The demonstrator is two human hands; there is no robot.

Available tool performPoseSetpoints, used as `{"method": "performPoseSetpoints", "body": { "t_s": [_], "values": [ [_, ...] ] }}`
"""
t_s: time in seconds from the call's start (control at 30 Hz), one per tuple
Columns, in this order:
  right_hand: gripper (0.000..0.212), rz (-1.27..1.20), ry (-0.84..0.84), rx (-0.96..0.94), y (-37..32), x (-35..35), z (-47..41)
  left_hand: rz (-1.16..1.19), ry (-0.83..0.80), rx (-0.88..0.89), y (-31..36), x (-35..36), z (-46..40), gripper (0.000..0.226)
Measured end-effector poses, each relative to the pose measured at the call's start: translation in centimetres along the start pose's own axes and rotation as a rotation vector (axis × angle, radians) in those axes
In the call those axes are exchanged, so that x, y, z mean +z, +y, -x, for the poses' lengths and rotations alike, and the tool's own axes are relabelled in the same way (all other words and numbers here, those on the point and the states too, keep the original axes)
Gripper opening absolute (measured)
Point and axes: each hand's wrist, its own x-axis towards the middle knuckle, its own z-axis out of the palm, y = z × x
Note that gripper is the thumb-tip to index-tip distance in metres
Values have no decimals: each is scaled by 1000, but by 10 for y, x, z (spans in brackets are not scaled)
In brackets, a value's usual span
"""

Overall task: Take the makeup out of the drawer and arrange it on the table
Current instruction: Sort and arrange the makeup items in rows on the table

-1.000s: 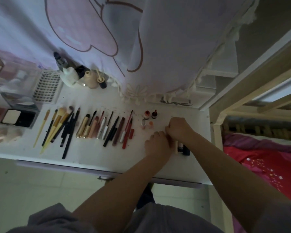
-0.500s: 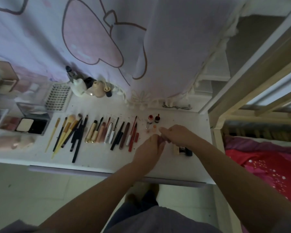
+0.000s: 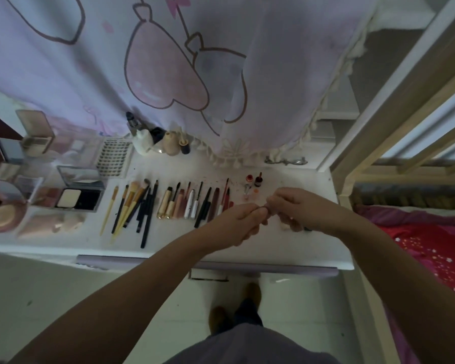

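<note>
Both hands meet above the white table at its right part. My left hand and my right hand pinch a small dark makeup item between their fingertips; most of it is hidden. A row of brushes, pencils and tubes lies to the left. Two small red bottles stand just behind the hands. Compacts and palettes fill the table's left end. The drawer front shows under the table edge.
A printed curtain hangs behind the table, with bottles and a lash tray below it. A wooden bed frame and red bedding are at the right. My feet stand on the pale floor.
Both hands have lifted off the table beside the small items at the right and come together, pinching a small item between them. The camera has tilted up slightly.
</note>
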Motion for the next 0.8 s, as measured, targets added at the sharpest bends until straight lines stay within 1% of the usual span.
{"method": "performPoseSetpoints", "body": {
  "t_s": [0.1, 0.17, 0.2, 0.27, 0.3, 0.33, 0.43, 0.47, 0.5, 0.53, 0.6, 0.63, 0.67, 0.73, 0.8],
  "values": [
    [16, -66, -35, -41, 1, 1, 5, -29, -52, -30, 5, -8, 7, 29],
    [13, -92, -30, 0, -3, 3, 7, -153, -36, -2, 8, -10, 10, 26],
    [17, -59, -24, 28, -6, 4, 8, -240, -21, 23, 8, -10, 11, 24],
    [38, 42, -24, 73, -14, 4, 10, -366, 0, 52, 9, -10, 12, 22],
    [46, 48, -24, 79, -15, 4, 12, -364, -4, 44, 11, -11, 13, 22],
    [45, 28, -16, 61, -15, 5, 13, -306, -21, 22, 12, -12, 15, 23],
    [14, -66, 23, -68, -11, 8, 20, -74, -99, -35, 16, -20, 23, 29],
    [10, -145, 9, -83, -10, 8, 22, -56, -107, -37, 17, -21, 25, 29],
    [15, -223, -11, -70, -11, 8, 25, -74, -105, -28, 17, -21, 25, 29],
    [24, -248, -36, -35, -13, 8, 26, -110, -98, -17, 18, -21, 25, 28],
    [45, -142, -70, 60, -17, 9, 26, -173, -92, -10, 18, -19, 25, 27],
    [50, -81, -72, 95, -19, 10, 24, -190, -96, -13, 18, -19, 25, 26],
    [47, -63, -67, 96, -19, 11, 22, -192, -104, -22, 18, -20, 26, 26],
    [26, -66, -75, 23, -18, 11, 21, -125, -129, -50, 17, -23, 30, 28],
    [10, -94, -105, -22, -16, 12, 22, -56, -141, -61, 15, -27, 35, 29]
  ]
}}
